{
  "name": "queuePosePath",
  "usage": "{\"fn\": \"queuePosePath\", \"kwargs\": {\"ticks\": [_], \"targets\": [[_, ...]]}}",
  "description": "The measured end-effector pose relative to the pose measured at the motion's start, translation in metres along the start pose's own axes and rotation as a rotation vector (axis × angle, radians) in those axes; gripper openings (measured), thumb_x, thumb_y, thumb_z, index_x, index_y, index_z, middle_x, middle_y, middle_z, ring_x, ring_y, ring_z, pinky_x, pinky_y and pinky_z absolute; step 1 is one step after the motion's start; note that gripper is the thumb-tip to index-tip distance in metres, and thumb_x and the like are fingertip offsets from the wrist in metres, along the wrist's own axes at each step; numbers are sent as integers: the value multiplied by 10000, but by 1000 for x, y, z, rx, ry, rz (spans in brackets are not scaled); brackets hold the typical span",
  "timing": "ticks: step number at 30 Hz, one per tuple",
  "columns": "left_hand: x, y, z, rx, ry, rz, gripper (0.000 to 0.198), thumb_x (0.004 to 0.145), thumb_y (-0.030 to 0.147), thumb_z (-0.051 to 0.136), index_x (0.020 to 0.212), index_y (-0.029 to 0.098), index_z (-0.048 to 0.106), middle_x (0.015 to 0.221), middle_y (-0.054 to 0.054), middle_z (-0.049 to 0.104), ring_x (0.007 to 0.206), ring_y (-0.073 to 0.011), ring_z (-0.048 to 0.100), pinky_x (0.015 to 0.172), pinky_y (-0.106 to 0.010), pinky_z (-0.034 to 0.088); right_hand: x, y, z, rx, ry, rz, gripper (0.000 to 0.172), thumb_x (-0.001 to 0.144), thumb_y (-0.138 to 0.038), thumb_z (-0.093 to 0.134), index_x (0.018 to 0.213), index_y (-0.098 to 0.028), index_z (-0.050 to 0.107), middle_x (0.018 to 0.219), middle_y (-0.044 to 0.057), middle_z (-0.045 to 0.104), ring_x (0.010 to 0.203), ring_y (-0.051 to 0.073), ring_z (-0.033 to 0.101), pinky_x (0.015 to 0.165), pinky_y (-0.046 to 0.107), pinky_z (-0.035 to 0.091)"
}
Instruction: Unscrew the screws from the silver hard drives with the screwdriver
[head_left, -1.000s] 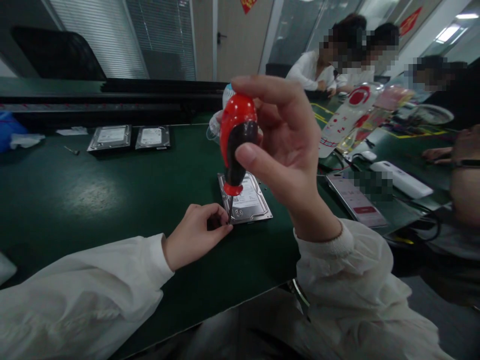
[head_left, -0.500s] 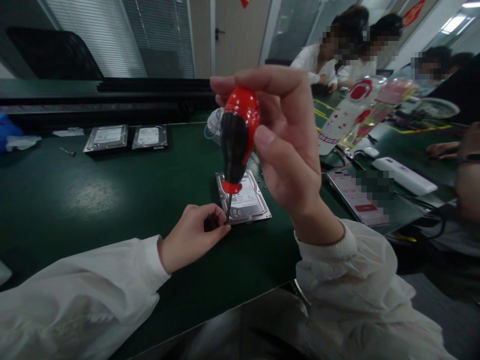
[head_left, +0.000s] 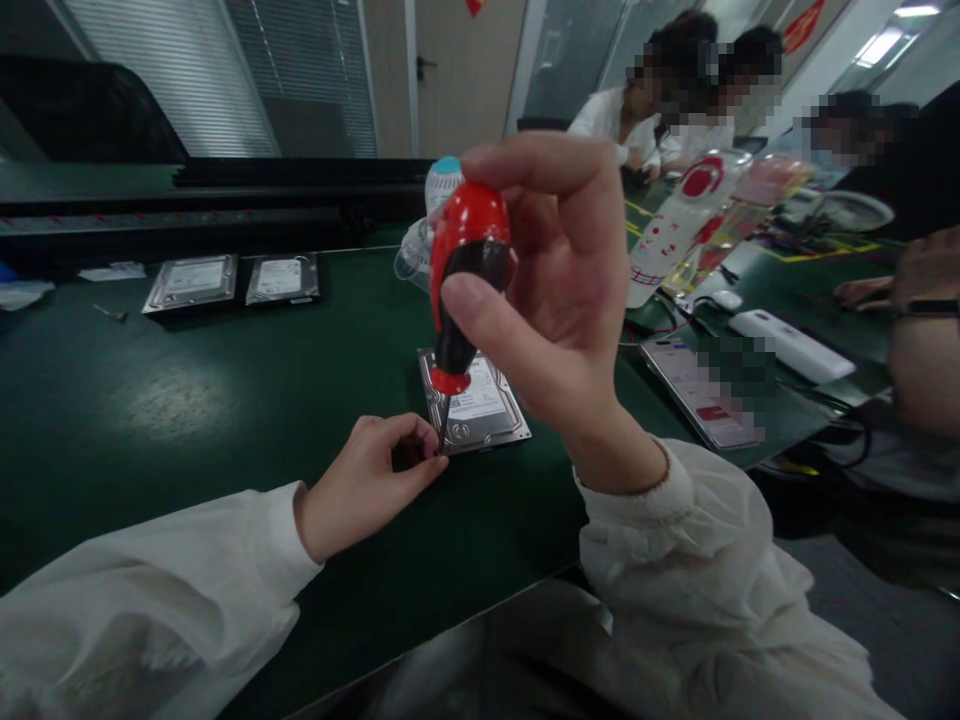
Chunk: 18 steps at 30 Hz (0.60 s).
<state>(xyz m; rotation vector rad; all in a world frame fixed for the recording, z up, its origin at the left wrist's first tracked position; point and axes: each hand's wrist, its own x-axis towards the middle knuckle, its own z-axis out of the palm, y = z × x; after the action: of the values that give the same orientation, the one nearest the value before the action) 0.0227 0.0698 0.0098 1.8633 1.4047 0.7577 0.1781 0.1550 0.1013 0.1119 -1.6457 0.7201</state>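
My right hand (head_left: pixel 555 280) is wrapped around a screwdriver (head_left: pixel 472 250) with a red and black handle. Its thin shaft points down, and the tip meets the near-left corner of a silver hard drive (head_left: pixel 487 425) lying label up on the table. At that same corner, the thumb and forefinger of my left hand (head_left: pixel 379 485) are pinched close together beside the screwdriver tip. Whether they grip the drive's corner, the tip or a small screw is hidden. My right hand covers the drive's far right part.
Two more hard drives, one (head_left: pixel 191 283) and another (head_left: pixel 283 277), lie at the back left of the green table (head_left: pixel 247 370). A blue-capped bottle (head_left: pixel 444 185) stands behind the screwdriver. To the right are a phone (head_left: pixel 697 390), a white power bank (head_left: pixel 791 345), drink bottles, cables and other people.
My right thumb has swung left across the screwdriver handle, and the handle has turned. My left hand keeps its pinch at the drive's corner. The whole view has shifted slightly.
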Motion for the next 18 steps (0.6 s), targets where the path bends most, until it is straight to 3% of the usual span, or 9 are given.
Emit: {"fn": "queuePosePath", "kwargs": {"ticks": [3, 7, 9, 12, 15, 18], "targets": [[0, 1, 0, 6, 3, 8, 151, 868, 333, 667, 797, 207, 623, 723, 50, 631, 685, -121, 572, 659, -272, 391, 0, -1, 1, -84, 52, -63, 323, 803, -254, 656, 1104, -158, 589, 1128, 23, 540, 1014, 110, 579, 768, 210, 538], [0, 2, -1, 1, -6, 13, 155, 873, 337, 660, 802, 203, 627, 718, 46, 633, 667, -120, 572, 634, -264, 390, 1, -4, 0, 11, -72, -13, 363, 883, -234, 467, 1205, -84, 544, 1243, 106, 545, 1262, 197, 555, 931, 300, 549], [0, 2, -1, 9, -4, 17, 164, 878, 344, 658, 802, 203, 624, 722, 44, 636, 666, -120, 569, 633, -262, 390, 1, -6, -1, -51, -98, 18, 314, 898, -237, 512, 1193, -133, 542, 1248, 77, 548, 1187, 173, 608, 926, 297, 555], [0, 0, -1, 15, 1, 28, 165, 882, 347, 656, 808, 204, 619, 728, 42, 639, 672, -121, 568, 637, -260, 394, 1, -8, -2, -231, -31, -17, 307, 840, -270, 659, 1135, -215, 593, 1213, 14, 569, 1099, 133, 609, 858, 242, 559], [0, -2, -1, -14, -13, 47, 154, 889, 344, 646, 827, 206, 622, 752, 33, 648, 695, -128, 585, 644, -260, 409, 0, -7, -3, -227, -21, -90, 331, 854, -342, 603, 1167, -235, 623, 1219, 19, 593, 1218, 174, 560, 1005, 304, 536], [-1, -2, -1, -8, -19, 41, 153, 894, 347, 642, 838, 206, 625, 771, 28, 657, 712, -134, 591, 650, -266, 407, -2, -3, -1, -143, -73, -11, 344, 894, -310, 503, 1218, -244, 598, 1258, 31, 586, 1310, 195, 534, 1049, 340, 518]]}}
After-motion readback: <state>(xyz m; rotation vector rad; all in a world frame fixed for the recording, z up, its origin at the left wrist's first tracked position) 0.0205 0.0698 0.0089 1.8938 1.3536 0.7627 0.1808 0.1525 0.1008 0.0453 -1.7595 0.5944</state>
